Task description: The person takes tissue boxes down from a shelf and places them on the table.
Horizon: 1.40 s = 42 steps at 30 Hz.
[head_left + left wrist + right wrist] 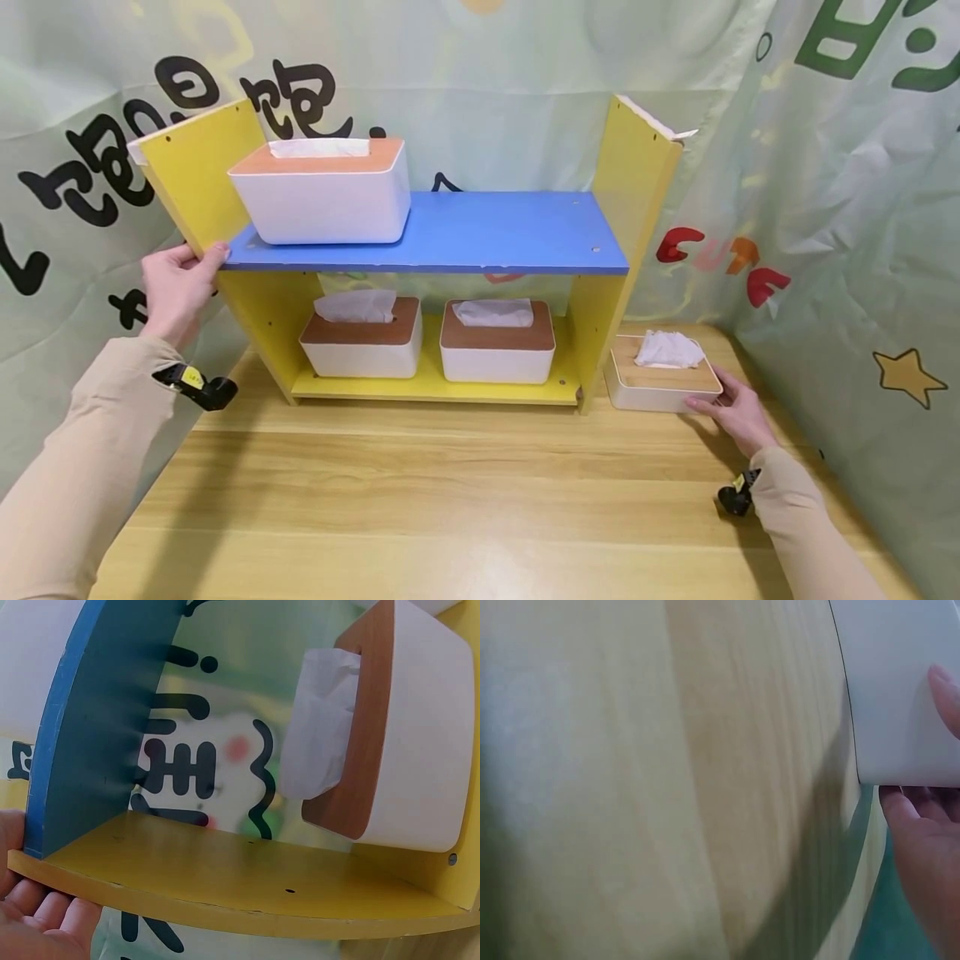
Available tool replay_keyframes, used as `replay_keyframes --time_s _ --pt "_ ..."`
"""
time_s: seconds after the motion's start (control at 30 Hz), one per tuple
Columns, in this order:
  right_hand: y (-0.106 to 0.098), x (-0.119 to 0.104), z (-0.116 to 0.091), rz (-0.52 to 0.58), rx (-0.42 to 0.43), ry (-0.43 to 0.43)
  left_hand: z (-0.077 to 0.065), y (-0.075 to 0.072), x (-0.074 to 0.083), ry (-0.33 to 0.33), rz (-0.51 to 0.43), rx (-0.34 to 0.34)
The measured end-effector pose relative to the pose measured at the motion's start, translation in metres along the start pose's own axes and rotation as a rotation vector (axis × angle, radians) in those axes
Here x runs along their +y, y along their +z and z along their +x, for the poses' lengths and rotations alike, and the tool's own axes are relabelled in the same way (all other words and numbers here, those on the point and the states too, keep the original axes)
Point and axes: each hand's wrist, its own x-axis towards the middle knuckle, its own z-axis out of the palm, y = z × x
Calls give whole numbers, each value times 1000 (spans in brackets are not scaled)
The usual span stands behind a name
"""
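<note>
My left hand (178, 287) grips the left side panel of a yellow and blue shelf (510, 229), thumb at the front edge of the blue board and fingers round the panel's outside. In the left wrist view, those fingers (52, 919) lie against the yellow panel. At the far right, my right hand (738, 412) holds the right front corner of a white tissue box (652, 398) with a light wood lid. Its thumb is on the front face and its fingers are at the side, as the right wrist view shows. The box stands beside the shelf's right panel.
A larger tissue box (330, 208) sits on the blue board's left half. Two brown-lidded boxes, one left (363, 360) and one right (498, 365), stand on the yellow lower board. A wooden table (450, 492) carries the shelf; printed curtains (495, 100) hang behind and at both sides.
</note>
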Motion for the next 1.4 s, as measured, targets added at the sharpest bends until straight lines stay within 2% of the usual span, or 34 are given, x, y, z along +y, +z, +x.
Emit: replay_keyframes --time_s 0.2,0.47,0.63,0.87,1.1,1.4 --pt "-1 -1 2 -21 -31 20 0 0 -2 2 28 -1" --pt "-2 -4 1 -54 -50 70 1 0 -2 -7 12 -4" --pt "-3 -4 3 -56 -50 68 1 0 -1 -6 -2 -5" --pt "-2 -3 2 -83 -41 49 0 -1 -1 -11 23 -3" --pt "-3 -4 2 -72 -75 86 -1 -1 0 -15 45 -2" --pt "-4 -2 4 -79 -83 89 0 0 0 -11 33 -4"
